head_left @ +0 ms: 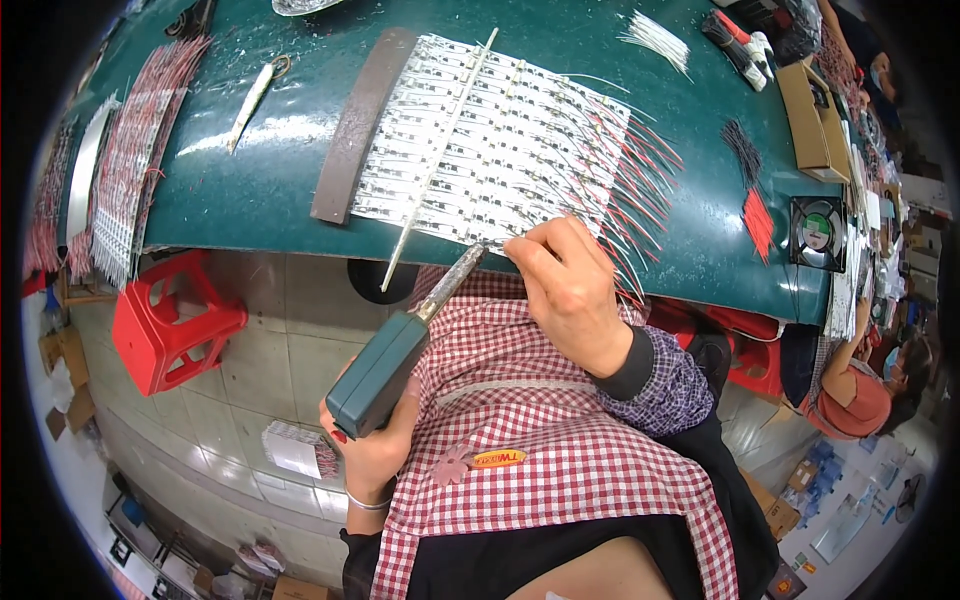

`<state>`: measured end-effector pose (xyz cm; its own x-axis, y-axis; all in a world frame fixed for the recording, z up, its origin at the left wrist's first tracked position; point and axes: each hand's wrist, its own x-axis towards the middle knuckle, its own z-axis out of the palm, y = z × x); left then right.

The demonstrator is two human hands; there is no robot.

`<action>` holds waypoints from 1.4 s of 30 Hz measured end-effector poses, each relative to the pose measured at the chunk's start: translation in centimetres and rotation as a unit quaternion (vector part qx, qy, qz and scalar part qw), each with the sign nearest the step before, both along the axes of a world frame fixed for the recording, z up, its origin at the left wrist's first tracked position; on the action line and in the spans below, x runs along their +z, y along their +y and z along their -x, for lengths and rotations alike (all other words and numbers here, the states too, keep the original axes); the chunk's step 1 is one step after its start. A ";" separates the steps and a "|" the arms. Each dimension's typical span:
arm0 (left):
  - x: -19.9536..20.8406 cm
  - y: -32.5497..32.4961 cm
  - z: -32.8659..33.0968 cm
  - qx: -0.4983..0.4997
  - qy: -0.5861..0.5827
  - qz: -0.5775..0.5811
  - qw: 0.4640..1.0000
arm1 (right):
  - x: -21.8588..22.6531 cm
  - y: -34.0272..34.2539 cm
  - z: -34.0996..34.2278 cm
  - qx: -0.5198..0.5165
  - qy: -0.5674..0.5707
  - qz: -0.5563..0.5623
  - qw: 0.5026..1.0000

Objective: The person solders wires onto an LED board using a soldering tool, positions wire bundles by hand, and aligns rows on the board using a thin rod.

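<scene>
My left hand (378, 440) is wrapped around the dark green handle of a soldering gun (375, 372). Its metal barrel points up and right, and the tip reaches the near edge of a white circuit board panel (490, 150). Just right of that tip, my right hand (570, 285) pinches at the panel's edge; what sits between the fingertips is too small to make out. Rows of small black parts and thin wires cover the panel. Red, black and white wires (650, 165) fan out from its right side. A thin pale rod (440, 155) lies slantwise across it.
Along the panel's left side lies a brown bar (365, 125) on the green table (260, 200). Wired panels (140, 160), a tape-wrapped tool (250, 100), red wires (757, 225), a fan (817, 233) and a cardboard box (812, 120) surround it. A red stool (170, 320) stands left; another person (860, 395) sits right.
</scene>
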<state>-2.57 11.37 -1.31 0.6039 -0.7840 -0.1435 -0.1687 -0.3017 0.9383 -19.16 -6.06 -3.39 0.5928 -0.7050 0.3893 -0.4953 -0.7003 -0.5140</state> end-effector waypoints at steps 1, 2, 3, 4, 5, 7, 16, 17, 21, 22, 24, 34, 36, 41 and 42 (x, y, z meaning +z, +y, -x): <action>0.0 0.1 0.0 0.001 0.002 -0.008 1.000 | 0.0 0.0 0.0 0.001 0.001 0.000 1.000; 0.1 0.1 0.0 0.002 0.002 -0.008 1.000 | 0.0 0.0 0.0 0.001 0.000 0.000 1.000; 0.2 0.1 -0.1 -0.005 -0.003 -0.011 1.000 | 0.1 0.0 0.0 0.001 0.004 0.001 1.000; 0.3 0.1 -0.1 -0.012 -0.008 -0.014 1.000 | 0.1 0.0 0.0 0.001 0.007 0.003 1.000; 0.2 0.1 -0.1 -0.012 -0.007 -0.014 1.000 | 0.1 0.0 0.0 0.001 0.007 0.003 1.000; 0.0 0.2 -0.2 -0.026 -0.024 -0.017 0.999 | 0.0 0.1 0.0 -0.002 0.012 0.003 1.000; -0.3 1.5 0.1 0.026 0.085 -0.025 0.996 | 0.0 0.1 -0.1 -0.004 0.012 0.005 1.000; -0.3 1.6 0.2 0.025 0.084 -0.025 0.996 | 0.0 0.2 0.0 -0.005 0.012 0.004 1.000; -0.4 1.5 0.5 0.055 0.086 -0.011 0.995 | -0.1 0.1 0.0 0.008 0.008 0.004 1.000; -0.5 1.5 0.5 0.059 0.085 -0.012 0.995 | 0.0 0.1 0.0 0.008 0.004 0.003 1.000; -0.5 1.7 0.3 0.041 0.071 -0.016 0.996 | -0.2 0.0 -0.1 0.006 -0.003 0.004 1.000; 0.2 0.1 1.0 0.107 0.128 -0.002 0.986 | 2.5 -1.3 4.1 -0.061 -0.087 0.032 0.994; 1.0 -0.4 1.3 0.086 0.166 0.024 0.982 | 3.0 -3.3 6.5 -0.101 -0.078 0.056 0.990; 0.4 -0.7 1.1 0.109 0.119 0.085 0.983 | 2.1 -10.0 13.2 -0.248 -0.036 0.118 0.961; 0.5 -1.0 1.1 0.096 0.121 0.094 0.983 | 1.8 -11.4 14.8 -0.275 -0.008 0.132 0.952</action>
<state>-3.68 10.36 -0.82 0.7094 -0.6851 -0.1653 0.1102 -0.1239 0.9862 -33.96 -17.48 -1.63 0.1553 -0.7832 0.6020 -0.8178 -0.4438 -0.3664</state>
